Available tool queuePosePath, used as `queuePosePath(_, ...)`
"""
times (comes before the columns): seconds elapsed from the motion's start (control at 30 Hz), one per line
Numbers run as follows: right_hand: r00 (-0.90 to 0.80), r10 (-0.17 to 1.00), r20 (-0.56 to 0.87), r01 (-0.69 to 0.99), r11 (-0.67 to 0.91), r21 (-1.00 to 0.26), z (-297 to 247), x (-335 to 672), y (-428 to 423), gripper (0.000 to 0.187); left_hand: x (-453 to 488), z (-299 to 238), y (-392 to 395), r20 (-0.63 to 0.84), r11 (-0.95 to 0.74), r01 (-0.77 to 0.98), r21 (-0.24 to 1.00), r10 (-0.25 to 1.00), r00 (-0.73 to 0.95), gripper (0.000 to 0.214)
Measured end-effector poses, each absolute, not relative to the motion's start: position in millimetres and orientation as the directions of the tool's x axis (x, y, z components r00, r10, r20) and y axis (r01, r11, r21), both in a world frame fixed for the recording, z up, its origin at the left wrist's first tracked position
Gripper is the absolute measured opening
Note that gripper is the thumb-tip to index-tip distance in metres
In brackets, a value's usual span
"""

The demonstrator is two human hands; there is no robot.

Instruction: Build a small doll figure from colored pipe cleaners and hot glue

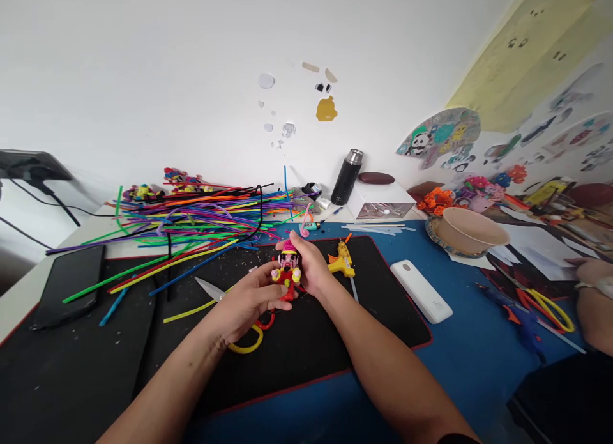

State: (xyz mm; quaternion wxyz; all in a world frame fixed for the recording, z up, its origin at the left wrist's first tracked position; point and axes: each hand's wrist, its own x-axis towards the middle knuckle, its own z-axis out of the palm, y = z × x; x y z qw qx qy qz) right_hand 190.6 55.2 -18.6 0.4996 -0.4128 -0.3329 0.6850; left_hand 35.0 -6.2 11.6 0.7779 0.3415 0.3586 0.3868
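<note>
A small pipe-cleaner doll (288,275) in red, with a pink hat, dark hair and yellow cuffs, is held upright above the black mat (306,361). My left hand (249,298) grips its lower part between thumb and fingers. From the other side my right hand (309,265) closes around its back and head; some of those fingers are hidden. A curled pink pipe cleaner (305,223) shows just beyond my right fingertips; I cannot tell whether it touches them. Under my left hand lie scissors with a yellow and red handle (246,348).
Many coloured pipe cleaners (205,214) are heaped at the back left, near a phone (69,284). A yellow glue gun (341,263), white power bank (421,290), black flask (347,177) and bowl (472,230) stand rightward. Another person's arm (594,297) rests at far right.
</note>
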Motion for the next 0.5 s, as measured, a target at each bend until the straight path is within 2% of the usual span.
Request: queuePosePath(0.5,-0.172,0.968,-0.183,-0.396,-0.238,-0.887,-17.8,190.7,53.7,0.054,39.9,12.6,-9.7,-0.284,0.417,-0.297,0.859,0.870,0.402,0.055)
